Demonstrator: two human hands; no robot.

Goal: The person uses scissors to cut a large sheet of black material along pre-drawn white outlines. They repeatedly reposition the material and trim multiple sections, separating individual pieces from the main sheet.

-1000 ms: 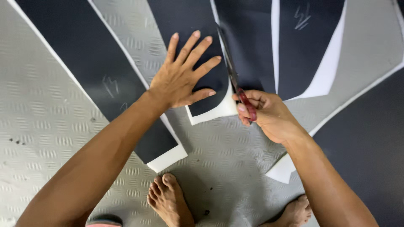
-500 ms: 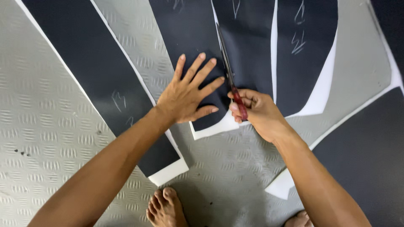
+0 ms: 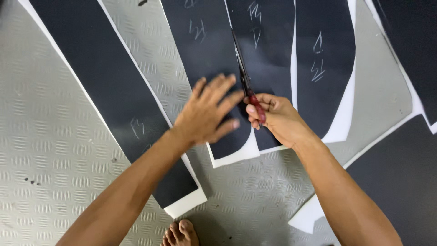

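Our left hand [image 3: 207, 111] lies spread flat on the black sheet [image 3: 205, 54]; our right hand [image 3: 275, 119] grips red-handled scissors [image 3: 246, 84], blades in the sheet.

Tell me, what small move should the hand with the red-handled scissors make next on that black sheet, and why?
Probably close the blades and slide a little farther up the sheet. The right hand grips the red-handled scissors, whose blades point away along a slit in the black white-backed sheet, and uncut sheet lies ahead of the tips. The left hand, blurred, lies spread on the sheet beside the cut.
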